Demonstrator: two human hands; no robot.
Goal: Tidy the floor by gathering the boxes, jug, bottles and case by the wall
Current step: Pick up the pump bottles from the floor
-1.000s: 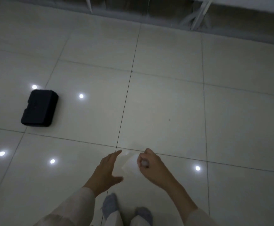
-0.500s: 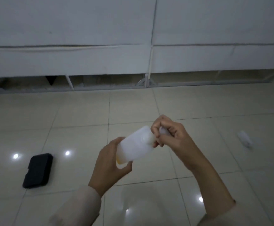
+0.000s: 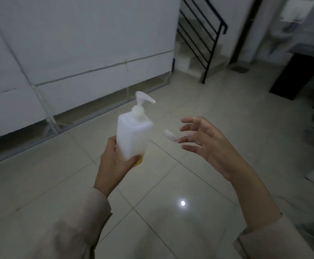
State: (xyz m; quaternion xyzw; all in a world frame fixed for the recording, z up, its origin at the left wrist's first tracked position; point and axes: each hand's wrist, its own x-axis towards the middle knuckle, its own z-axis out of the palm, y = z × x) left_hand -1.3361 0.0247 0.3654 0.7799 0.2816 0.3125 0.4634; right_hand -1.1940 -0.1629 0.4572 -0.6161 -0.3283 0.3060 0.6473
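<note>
Holding the pump bottle point(image 3: 132, 134) upright in my left hand point(image 3: 115, 161), fingers wrapped round its base, I see the right hand point(image 3: 206, 144) has let go of the pump top it pinched half a second ago; its fingers point(image 3: 190, 120) now spread open, holding nothing. That leaves one hand free for gathering. A small white bottle point(image 3: 169, 135) lies on the floor just beyond those fingertips. The black case has left view. Ahead stand the white wall point(image 3: 77, 43), stairs with a black railing point(image 3: 201, 38), and a dark cabinet point(image 3: 298, 75); nothing blocks the reach.
</note>
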